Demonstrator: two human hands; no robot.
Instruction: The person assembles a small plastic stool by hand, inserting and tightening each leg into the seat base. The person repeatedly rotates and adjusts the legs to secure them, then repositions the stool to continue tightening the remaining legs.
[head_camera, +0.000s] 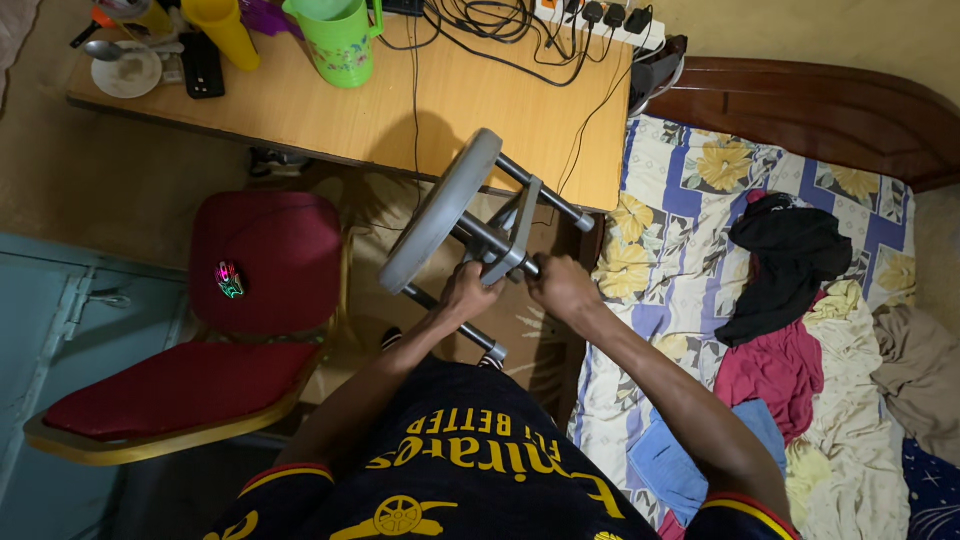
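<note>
At the centre of the frame we find a grey stool (440, 210) held tipped on its side, its round seat facing the left and its legs pointing to the lower right, above the near edge of a wooden desk (330, 105). The left hand (468, 292) is closed around the stool's leg frame just below the seat; the right hand (562, 285) is closed on a leg end just beside it, the two hands almost touching. Left of the stool stands a red padded chair (250, 290) with a small multicoloured object (230, 280) lying on its seat. On the desk, along the upper edge of the frame, we note a green jug with a flowered pattern (340, 40), a yellow cup (225, 30), a black phone (202, 65), a white plate with a spoon (125, 70), and a white power strip (600, 22) with plugs and black cables. At the right lies a bed with a flowered sheet (690, 190), bearing a black garment (785, 250), a red cloth (775, 365) and a blue cloth (680, 460).
</note>
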